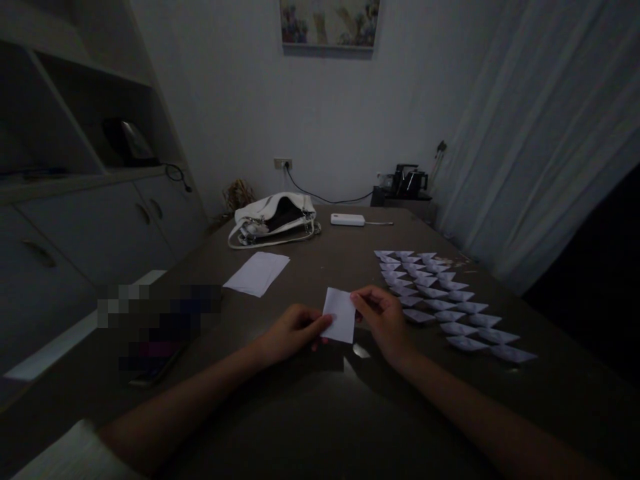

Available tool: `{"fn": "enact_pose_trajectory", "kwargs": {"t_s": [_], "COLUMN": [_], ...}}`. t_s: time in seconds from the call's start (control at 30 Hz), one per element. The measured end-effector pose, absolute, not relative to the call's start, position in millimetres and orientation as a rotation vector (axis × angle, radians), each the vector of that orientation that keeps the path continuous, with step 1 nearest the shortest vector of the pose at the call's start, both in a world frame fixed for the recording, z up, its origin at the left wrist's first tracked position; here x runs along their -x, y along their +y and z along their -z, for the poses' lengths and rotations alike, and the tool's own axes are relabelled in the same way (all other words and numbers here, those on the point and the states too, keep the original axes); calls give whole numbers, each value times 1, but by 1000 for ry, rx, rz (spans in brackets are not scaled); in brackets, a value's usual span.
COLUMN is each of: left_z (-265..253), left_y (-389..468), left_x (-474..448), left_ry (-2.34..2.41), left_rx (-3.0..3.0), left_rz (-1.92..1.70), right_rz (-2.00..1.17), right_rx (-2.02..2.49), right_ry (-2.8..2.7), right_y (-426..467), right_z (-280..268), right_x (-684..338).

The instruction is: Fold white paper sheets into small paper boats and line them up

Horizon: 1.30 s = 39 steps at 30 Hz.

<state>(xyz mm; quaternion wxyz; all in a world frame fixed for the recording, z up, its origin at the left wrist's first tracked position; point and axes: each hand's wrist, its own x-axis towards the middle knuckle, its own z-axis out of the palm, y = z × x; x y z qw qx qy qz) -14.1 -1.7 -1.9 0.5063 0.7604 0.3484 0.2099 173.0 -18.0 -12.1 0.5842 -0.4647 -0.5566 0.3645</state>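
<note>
A small white sheet of paper [340, 316], seemingly folded, is held up just above the table in front of me. My left hand [296, 331] pinches its lower left edge, thumb on top and fingers beneath. At the upper right corner, my right hand [383, 321] grips the same paper between thumb and fingers. Right of that hand stand several white folded paper boats [431, 292], set out in slanting rows. Beyond my left hand lies a loose stack of flat white paper sheets [257, 273].
A white handbag [275, 219] sits at the table's far side, with a white power bank [347, 219] and short cable to its right. On the left lies a phone [157, 367], partly blurred out. A black kettle set [407, 181] stands behind the table.
</note>
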Motion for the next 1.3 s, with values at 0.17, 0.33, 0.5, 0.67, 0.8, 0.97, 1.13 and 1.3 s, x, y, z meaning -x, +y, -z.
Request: {"fn": "enact_pose_trajectory", "kwargs": {"t_s": [0.17,0.33,0.5,0.67,0.8,0.97,1.13,1.3], "left_z": [3,6,6,1,-3,-1,-3,-9], "left_y": [0,1,-1,0,0,-5,-7,-3], "left_x": [17,23,27,27,26,24,26,33], "left_ry": [801,716,575,585,689,649,612,750], "left_rx": [-1906,-1921,-1995,-2366,-2635,-2821,-2832,-2673], "left_rz": [-526,-397,-205,-406,-566,-552,-678,-827], "right_rz": [-911,-1023,-742,-605,-572,-383,-361,-333], "right_rx": [1099,1123,1089,1078,1085,1099,1086,1133], "right_ry": [-1213,-1573,-2090,-2137,-2077,-2068,-2056,-1887], "right_y": [-12,-11,-22,-27,-27,-35,-36,-16], "right_z": [16,11,3,2,6,9,4,2], "right_x": [-179,-188,-185,-182,-179,-165,-164,-194]}}
